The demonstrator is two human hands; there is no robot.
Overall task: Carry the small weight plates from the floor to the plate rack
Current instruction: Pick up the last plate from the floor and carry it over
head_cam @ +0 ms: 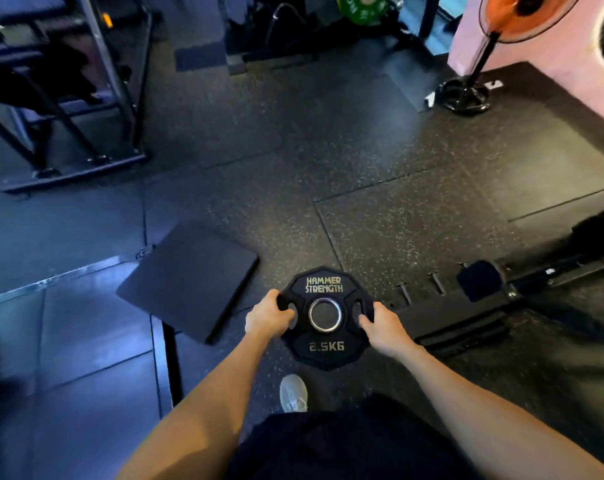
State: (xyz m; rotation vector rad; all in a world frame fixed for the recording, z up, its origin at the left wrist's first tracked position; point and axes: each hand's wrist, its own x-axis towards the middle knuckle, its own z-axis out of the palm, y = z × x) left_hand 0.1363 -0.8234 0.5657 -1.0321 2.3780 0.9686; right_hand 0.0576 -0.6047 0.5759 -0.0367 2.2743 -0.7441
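The weight plate (325,318) looks like matt black rubber coating with gold raised lettering, and the center ring is shiny polished metal. Floor (380,161) is that speckled black rubber tile, grainy and dull, while the tiles at 8 o'clock look smoother with a slight sheen. The flat pad (189,278) at 9 o'clock of the plate is smooth matt black, maybe foam or rubber. Fan (522,12) at 1 o'clock has glossy orange plastic blades behind a thin wire cage, on a shiny black base.

Held flat above the rubber floor (380,161): black 2.5KG weight plate (325,351), left hand (267,315) and right hand (385,329) gripping opposite edges; grey shoe (293,393) below.
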